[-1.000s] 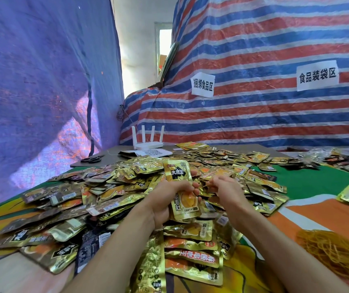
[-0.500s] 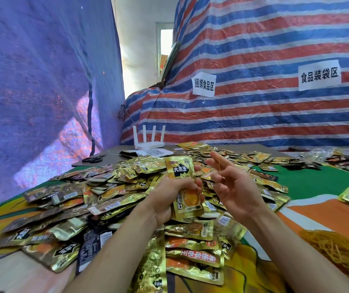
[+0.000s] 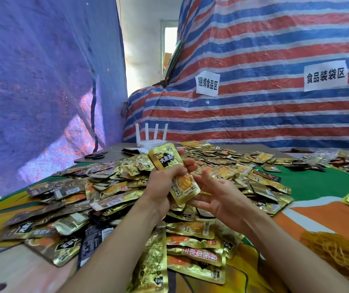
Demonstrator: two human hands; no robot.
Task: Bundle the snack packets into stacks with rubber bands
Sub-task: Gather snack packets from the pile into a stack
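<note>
Locating the stack (image 3: 174, 172) first: where is it, and what is each hand doing? (Inspector)

The stack of snack packets is raised above the loose pile (image 3: 106, 187) on the bench (image 3: 317, 185). The left hand (image 3: 163, 182) is clamped round its middle. The right hand (image 3: 218, 195) lies palm up just beside it, fingers spread, with a thin rubber band (image 3: 204, 188) hooked over them near the stack's lower corner. Whether the band is round the stack yet cannot be told. (Operator)

Failure modes? (Inspector)

Two are judged likely. The band may slip off the fingers and snap back before it seats. A slack left grip may let the slick foil packets fan out and drop into the pile. (Operator)

Legible text? (Inspector)

The left sign (image 3: 207, 83) reads 捆绑食品区, and the right sign (image 3: 325, 76) reads 食品装袋区. The top packet (image 3: 165, 159) shows 大 and 王, but the middle character is unclear. (Operator)
</note>
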